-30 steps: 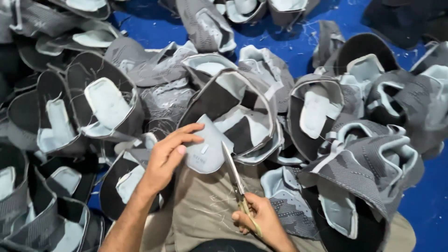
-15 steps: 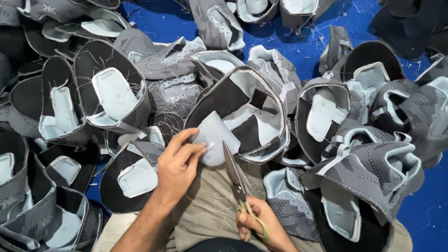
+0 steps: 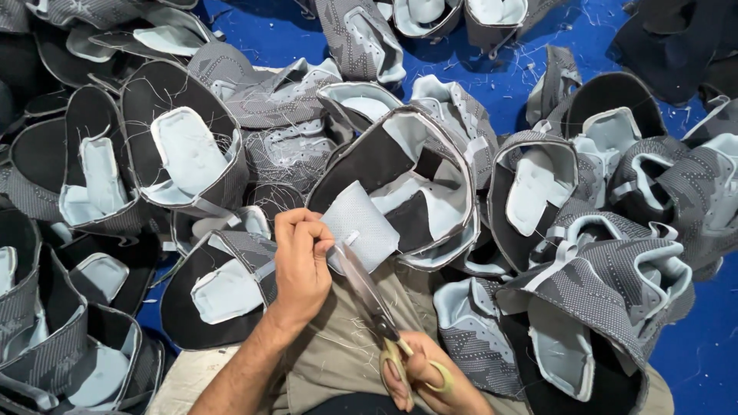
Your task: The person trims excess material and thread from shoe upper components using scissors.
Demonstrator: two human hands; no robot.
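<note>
Currently, head view: left hand point(image 3: 301, 257) pinches the pale mesh tongue point(image 3: 360, 225) of the grey shoe upper point(image 3: 407, 184) lying over the lap. It looks light, floppy fabric, best gripped at its edge. Right hand point(image 3: 421, 378) fingers close through scissors point(image 3: 374, 303), blades at the tongue.
</note>
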